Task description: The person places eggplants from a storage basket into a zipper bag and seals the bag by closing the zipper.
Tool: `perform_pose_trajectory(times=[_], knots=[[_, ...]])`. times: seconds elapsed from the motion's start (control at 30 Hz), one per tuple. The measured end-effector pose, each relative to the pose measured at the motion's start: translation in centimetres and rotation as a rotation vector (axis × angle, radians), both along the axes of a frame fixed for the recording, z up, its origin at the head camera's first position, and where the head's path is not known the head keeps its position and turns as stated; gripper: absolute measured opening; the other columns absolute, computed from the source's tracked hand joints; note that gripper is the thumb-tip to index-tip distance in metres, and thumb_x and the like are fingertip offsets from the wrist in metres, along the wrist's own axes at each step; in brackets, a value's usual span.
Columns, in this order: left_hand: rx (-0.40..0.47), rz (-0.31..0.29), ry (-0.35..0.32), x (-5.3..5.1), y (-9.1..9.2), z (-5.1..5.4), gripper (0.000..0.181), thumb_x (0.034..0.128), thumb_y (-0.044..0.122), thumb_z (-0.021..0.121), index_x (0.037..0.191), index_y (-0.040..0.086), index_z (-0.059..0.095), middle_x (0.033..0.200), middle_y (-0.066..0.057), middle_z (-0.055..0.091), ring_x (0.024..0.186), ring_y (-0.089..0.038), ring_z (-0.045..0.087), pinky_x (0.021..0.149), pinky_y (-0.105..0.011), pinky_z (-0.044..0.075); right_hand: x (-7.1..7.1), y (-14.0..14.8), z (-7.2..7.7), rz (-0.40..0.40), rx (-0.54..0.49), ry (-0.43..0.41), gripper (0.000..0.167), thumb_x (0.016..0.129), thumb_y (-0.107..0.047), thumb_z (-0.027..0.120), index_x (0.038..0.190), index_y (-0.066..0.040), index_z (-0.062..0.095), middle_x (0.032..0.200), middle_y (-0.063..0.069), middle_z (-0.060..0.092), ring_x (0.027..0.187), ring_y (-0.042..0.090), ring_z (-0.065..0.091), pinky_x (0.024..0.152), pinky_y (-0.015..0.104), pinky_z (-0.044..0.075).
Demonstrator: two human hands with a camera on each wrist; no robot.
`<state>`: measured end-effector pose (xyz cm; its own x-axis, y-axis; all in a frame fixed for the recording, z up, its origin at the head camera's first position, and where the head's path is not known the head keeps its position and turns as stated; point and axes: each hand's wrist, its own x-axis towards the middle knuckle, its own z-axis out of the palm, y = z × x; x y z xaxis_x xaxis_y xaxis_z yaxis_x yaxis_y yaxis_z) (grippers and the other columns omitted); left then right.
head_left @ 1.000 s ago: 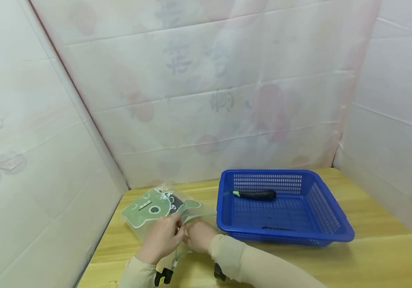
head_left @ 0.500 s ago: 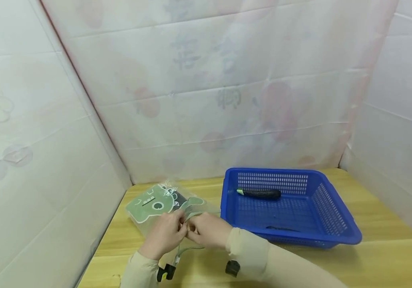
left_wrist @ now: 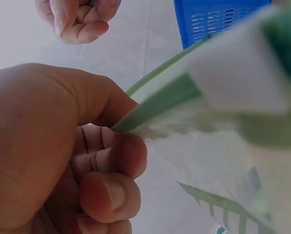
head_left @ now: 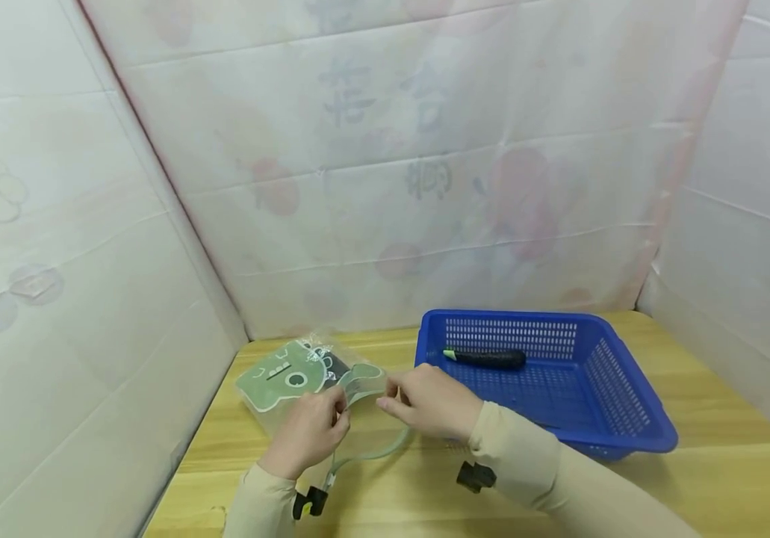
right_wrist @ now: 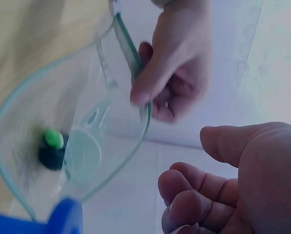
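A clear zip bag point(head_left: 273, 382) printed with a green cartoon dinosaur lies at the left, its mouth gaping toward the person. My left hand point(head_left: 311, 430) pinches the bag's green-lined rim between thumb and index finger, plain in the left wrist view. Inside the bag, the right wrist view shows a dark eggplant point(right_wrist: 50, 157) with a bright green cap. My right hand point(head_left: 435, 403) hovers apart from the bag, in front of the basket's left part. Its fingers are loosely curled, with nothing between them point(right_wrist: 252, 175).
A blue plastic basket point(head_left: 626, 418) stands on the wooden table point(head_left: 714, 478) at the right. In it lies a dark eggplant point(head_left: 492, 359) with a pale green end; another dark thing is mostly hidden by the front rim. White printed sheets point(head_left: 371, 224) wall the table in.
My right hand has let go of the bag rim and moved right toward the basket. The bag mouth has spread wider. My left hand keeps its pinch.
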<state>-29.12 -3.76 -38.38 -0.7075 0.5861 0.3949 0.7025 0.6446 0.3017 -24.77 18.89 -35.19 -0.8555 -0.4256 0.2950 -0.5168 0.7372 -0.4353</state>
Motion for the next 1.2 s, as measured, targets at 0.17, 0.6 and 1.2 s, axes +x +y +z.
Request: perform_pose_trajectory(times=[0.17,0.6,1.2], knots=[[-0.012,0.0,-0.003,-0.1,0.0,0.0,0.017,0.0837,0.007,0.063,0.073,0.016,0.054,0.053,0.013,0.042,0.043,0.001,0.036,0.04,-0.02,0.031,-0.1,1.5,0.4,-0.024,0.0,0.025,0.02,0.097,-0.034,0.057,0.086,-0.018,0.062,0.058,-0.013,0.052,0.044,0.002,0.044,0.043,0.023,0.039],[-0.026,0.009,0.002,-0.1,-0.4,0.0,0.017,0.0835,0.007,0.064,0.073,0.016,0.054,0.055,0.013,0.043,0.046,0.001,0.037,0.042,-0.02,0.032,-0.2,3.3,0.6,-0.072,0.034,0.07,0.015,0.096,-0.031,0.059,0.087,-0.02,0.063,0.069,-0.015,0.058,0.055,0.0,0.049,0.055,0.024,0.044],[-0.021,-0.011,0.004,0.1,-0.6,-0.5,0.017,0.0848,0.007,0.064,0.074,0.016,0.054,0.052,0.013,0.04,0.043,0.002,0.034,0.04,-0.019,0.03,-1.9,6.6,0.8,-0.179,0.04,0.091,0.023,0.094,-0.035,0.062,0.103,-0.014,0.065,0.094,-0.004,0.06,0.085,0.011,0.057,0.075,0.033,0.049]])
